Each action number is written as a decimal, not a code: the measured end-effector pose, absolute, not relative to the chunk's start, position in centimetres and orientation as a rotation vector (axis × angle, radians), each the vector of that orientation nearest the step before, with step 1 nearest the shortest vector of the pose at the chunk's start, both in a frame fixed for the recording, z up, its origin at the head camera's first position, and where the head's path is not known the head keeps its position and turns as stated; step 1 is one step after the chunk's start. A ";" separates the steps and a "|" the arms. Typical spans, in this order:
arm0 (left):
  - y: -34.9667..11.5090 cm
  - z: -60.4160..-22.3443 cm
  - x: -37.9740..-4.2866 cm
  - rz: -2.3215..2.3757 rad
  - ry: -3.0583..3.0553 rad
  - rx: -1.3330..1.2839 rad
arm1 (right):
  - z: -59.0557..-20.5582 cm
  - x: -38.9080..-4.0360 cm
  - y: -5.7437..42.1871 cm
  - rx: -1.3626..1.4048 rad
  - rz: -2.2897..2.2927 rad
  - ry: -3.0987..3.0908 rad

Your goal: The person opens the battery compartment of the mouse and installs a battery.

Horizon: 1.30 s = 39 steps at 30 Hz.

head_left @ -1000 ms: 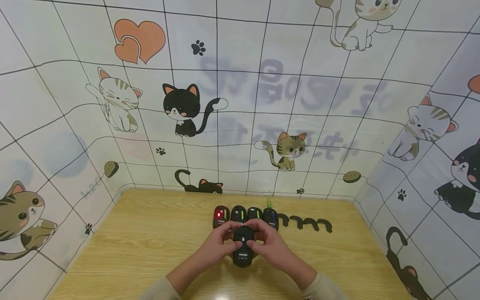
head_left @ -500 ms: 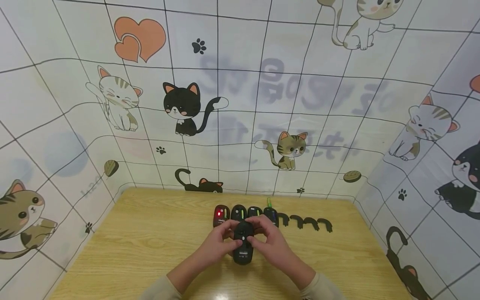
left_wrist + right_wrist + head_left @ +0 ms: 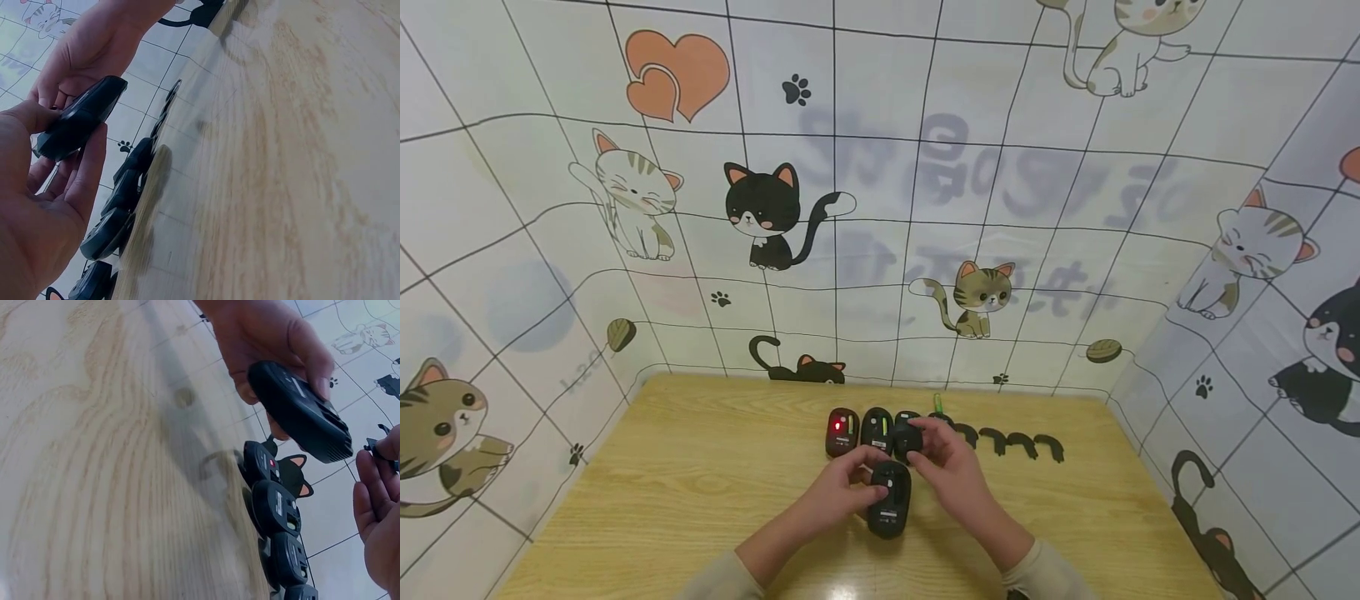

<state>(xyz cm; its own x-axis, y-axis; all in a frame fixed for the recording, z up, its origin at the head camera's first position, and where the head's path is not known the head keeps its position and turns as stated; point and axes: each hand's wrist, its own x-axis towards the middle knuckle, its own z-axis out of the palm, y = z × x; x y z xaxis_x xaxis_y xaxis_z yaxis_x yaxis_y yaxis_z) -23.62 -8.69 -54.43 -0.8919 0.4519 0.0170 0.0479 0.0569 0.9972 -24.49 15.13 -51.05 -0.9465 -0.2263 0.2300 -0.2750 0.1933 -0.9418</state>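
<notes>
My left hand (image 3: pixel 838 492) grips a black computer mouse (image 3: pixel 889 504) with its underside up, the thumb on that face. In the right wrist view an open recess shows in the held mouse (image 3: pixel 303 412). My right hand (image 3: pixel 955 471) pinches a small curved black cover (image 3: pixel 907 438), apart from the mouse and just beyond it. Seen from the right wrist, that cover (image 3: pixel 373 447) sits between thumb and fingers, partly cut off by the frame edge. In the left wrist view, the right hand (image 3: pixel 94 53) is behind the mouse and its cover is hidden.
Behind the hands, several mice lie bottom up in a row, among them a dark red one (image 3: pixel 842 433) with a red light and a black one (image 3: pixel 877 429). A green strip (image 3: pixel 937 403) sticks up there. Several curved black covers (image 3: pixel 1021 447) lie to the right on the wooden table (image 3: pixel 700 467).
The right hand has come off the mouse and moved away and slightly right, now with the black cover. The left hand keeps hold of the mouse, which has shifted slightly nearer.
</notes>
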 end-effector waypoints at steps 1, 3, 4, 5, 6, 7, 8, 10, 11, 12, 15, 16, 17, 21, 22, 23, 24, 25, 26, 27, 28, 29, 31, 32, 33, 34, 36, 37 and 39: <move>-8.7 -54.4 -23.6 1.901 2.039 0.505 | -51.0 -24.6 15.2 0.500 1.915 -2.383; -8.7 -54.4 -23.6 1.896 2.038 0.509 | -51.0 -24.8 15.5 0.491 1.921 -2.373; -8.7 -54.4 -23.6 1.893 2.038 0.509 | -51.0 -24.9 15.7 0.485 1.917 -2.377; -8.7 -54.4 -23.6 1.891 2.039 0.506 | -51.1 -25.0 16.0 0.480 1.913 -2.380; -8.7 -54.3 -23.6 1.889 2.040 0.504 | -51.1 -25.2 16.3 0.474 1.915 -2.384; -8.7 -54.3 -23.6 1.889 2.038 0.501 | -51.1 -25.3 16.6 0.455 1.914 -2.392; -8.7 -54.3 -23.5 1.888 2.037 0.495 | -51.1 -25.4 16.9 0.436 1.911 -2.402; -8.7 -54.2 -23.5 1.890 2.032 0.484 | -51.1 -25.7 17.8 0.403 1.892 -2.421; -8.7 -54.2 -23.5 1.892 2.029 0.479 | -51.1 -25.8 18.2 0.385 1.892 -2.421; -8.6 -54.2 -23.5 1.896 2.024 0.474 | -51.1 -25.9 18.7 0.370 1.888 -2.425; -8.6 -54.3 -23.5 1.907 2.006 0.465 | -50.9 -26.2 20.1 0.341 1.859 -2.438; -8.6 -54.3 -23.5 1.911 2.000 0.462 | -50.9 -26.2 20.6 0.331 1.857 -2.440; -8.6 -54.3 -23.5 1.912 1.995 0.457 | -50.9 -26.4 21.1 0.320 1.854 -2.446; -8.6 -54.3 -23.5 1.915 1.983 0.454 | -51.1 -26.9 23.3 0.273 1.823 -2.487; -8.6 -54.3 -23.4 1.915 1.980 0.454 | -51.1 -27.0 23.8 0.262 1.808 -2.498; -8.7 -54.4 -23.4 1.915 1.979 0.455 | -51.2 -27.1 24.4 0.256 1.795 -2.508; -8.7 -54.4 -23.5 1.916 1.977 0.456 | -51.4 -27.2 24.9 0.250 1.786 -2.514; -8.7 -54.4 -23.5 1.917 1.974 0.457 | -51.5 -27.4 25.4 0.242 1.780 -2.515; -8.7 -54.4 -23.5 1.916 1.974 0.458 | -51.6 -27.4 25.9 0.232 1.774 -2.512; -8.7 -54.4 -23.5 1.915 1.973 0.459 | -51.7 -27.5 26.4 0.227 1.755 -2.513; -8.7 -54.4 -23.5 1.913 1.974 0.460 | -51.8 -27.6 27.0 0.215 1.734 -2.515; -8.7 -54.4 -23.5 1.912 1.974 0.459 | -51.9 -27.7 27.5 0.204 1.710 -2.520; -8.7 -54.3 -23.5 1.909 1.976 0.459 | -52.0 -27.9 28.5 0.171 1.663 -2.524; -8.7 -54.3 -23.5 1.906 1.978 0.459 | -52.0 -28.0 29.0 0.155 1.635 -2.526; -8.7 -54.2 -23.5 1.905 1.980 0.459 | -52.0 -28.1 29.5 0.139 1.617 -2.527; -8.7 -54.2 -23.5 1.905 1.981 0.460 | -52.1 -28.2 30.0 0.122 1.610 -2.528; -8.7 -54.2 -23.5 1.905 1.983 0.466 | -52.1 -28.3 31.0 0.095 1.607 -2.529; -8.7 -54.2 -23.5 1.905 1.984 0.469 | -52.2 -28.4 31.4 0.082 1.608 -2.528; -8.7 -54.3 -23.5 1.907 1.985 0.476 | -52.3 -28.5 32.2 0.060 1.616 -2.528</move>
